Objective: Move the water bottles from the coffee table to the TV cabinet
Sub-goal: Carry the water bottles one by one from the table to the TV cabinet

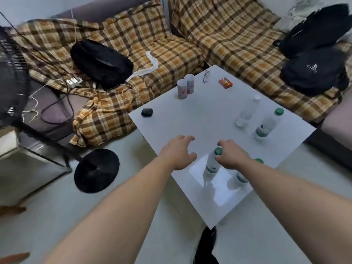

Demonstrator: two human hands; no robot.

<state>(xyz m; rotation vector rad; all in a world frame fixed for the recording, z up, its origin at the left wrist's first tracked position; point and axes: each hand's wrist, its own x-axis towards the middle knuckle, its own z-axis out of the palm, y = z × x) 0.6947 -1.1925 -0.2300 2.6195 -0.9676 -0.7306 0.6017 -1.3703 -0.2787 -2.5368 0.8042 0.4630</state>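
Several clear water bottles stand on the white coffee table [171, 119]. My right hand [233, 156] hovers at the nearest bottle [211, 163], thumb and fingers curved either side of its green cap without closing on it. A second green-capped bottle [240, 179] is partly hidden under my right forearm. Farther right stand another green-capped bottle [265, 127] and a white-capped bottle [247, 112]. My left hand [180, 154] is spread over the table's near left edge and holds nothing.
Two cans [183, 88], glasses [206, 76], a red box [225, 83] and a small black case [147, 112] lie on the table. A plaid-covered sofa [228, 40] with black bags wraps behind. A fan base [96, 170] stands on the floor to the left.
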